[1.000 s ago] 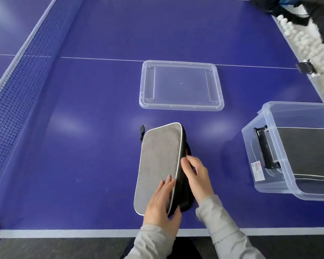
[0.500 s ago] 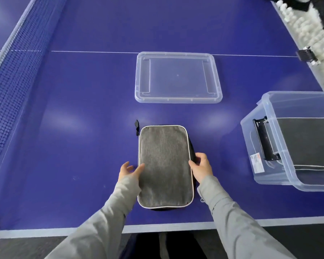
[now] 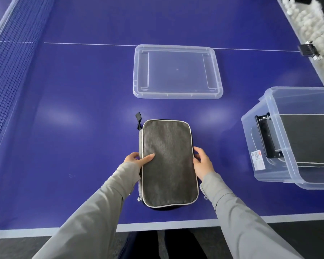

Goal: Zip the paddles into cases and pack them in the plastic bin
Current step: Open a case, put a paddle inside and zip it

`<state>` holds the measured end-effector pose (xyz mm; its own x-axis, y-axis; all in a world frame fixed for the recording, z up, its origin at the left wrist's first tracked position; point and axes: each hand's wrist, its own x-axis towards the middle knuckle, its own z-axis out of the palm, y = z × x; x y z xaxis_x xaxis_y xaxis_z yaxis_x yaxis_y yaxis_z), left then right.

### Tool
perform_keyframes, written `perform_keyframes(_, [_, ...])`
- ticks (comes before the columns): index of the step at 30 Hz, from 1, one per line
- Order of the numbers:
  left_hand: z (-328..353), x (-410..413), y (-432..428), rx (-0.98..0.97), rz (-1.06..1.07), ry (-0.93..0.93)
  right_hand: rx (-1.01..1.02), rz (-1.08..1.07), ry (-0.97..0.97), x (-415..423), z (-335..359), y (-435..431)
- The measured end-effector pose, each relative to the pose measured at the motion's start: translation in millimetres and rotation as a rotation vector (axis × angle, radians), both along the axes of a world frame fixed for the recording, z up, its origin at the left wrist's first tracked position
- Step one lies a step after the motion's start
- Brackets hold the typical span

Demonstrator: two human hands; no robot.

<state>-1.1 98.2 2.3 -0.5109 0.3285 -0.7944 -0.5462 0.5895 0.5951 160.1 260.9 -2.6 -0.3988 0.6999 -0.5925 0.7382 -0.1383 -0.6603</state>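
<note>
left hand [image 3: 137,159] and right hand [image 3: 202,163] grip the case [image 3: 168,165] by its sides; keep it flat, pull the near-left zipper [image 3: 139,199] round.

Single head view, steeply down over near table [image 3: 82,109] edge

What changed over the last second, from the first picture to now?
The grey case, tipped up on its long edge a second ago, now lies flat on the table. The left hand moved from its near end to its left edge, thumb on top; the right hand holds the right edge. The lid and the plastic bin stayed put.
</note>
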Motion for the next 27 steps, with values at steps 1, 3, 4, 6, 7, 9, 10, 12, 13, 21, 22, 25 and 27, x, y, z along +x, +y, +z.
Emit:
perform_keyframes(1, [0, 1, 3, -0.008, -0.01, 0.007, 0.003, -0.003, -0.001, 1, -1, 1])
perform_keyframes(3, [0, 6, 8, -0.017, -0.012, 0.01, 0.005, -0.005, -0.001, 3, -2, 3])
perform_keyframes(4, [1, 9, 10, -0.008, 0.003, 0.006, 0.005, -0.001, -0.002, 4, -2, 4])
perform_keyframes(6, [1, 15, 12, 0.047, 0.041, -0.011, 0.013, 0.019, -0.013, 6, -2, 7])
perform_keyframes(7, [1, 16, 12, 0.084, 0.051, -0.023, 0.019, 0.029, -0.02, 7, -2, 8])
perform_keyframes(9, [5, 20, 14, 0.151, 0.068, -0.04, 0.021, 0.038, -0.026, 8, -3, 12])
perform_keyframes(10, [7, 22, 15, 0.173, 0.079, -0.028, 0.014, 0.037, -0.022, 9, -4, 13])
perform_keyframes(12, [12, 26, 15, 0.202, 0.1, 0.027, -0.009, 0.023, 0.002, 10, -4, 14])
perform_keyframes(13, [15, 28, 15, 0.216, 0.112, 0.05, -0.02, 0.011, 0.021, 11, -3, 15])
perform_keyframes(21, [45, 26, -15, 0.263, 0.369, 0.132, 0.105, 0.031, 0.219, 9, 32, 1])
perform_keyframes(22, [49, 24, -18, 0.249, 0.432, 0.142, 0.224, 0.001, 0.258, 9, 40, -6])
perform_keyframes(25, [60, 12, -17, 0.213, 0.647, 0.146, 0.631, -0.086, 0.398, 15, 64, -41])
perform_keyframes(27, [70, 2, -13, 0.209, 0.767, 0.14, 0.799, -0.021, 0.469, 16, 76, -71])
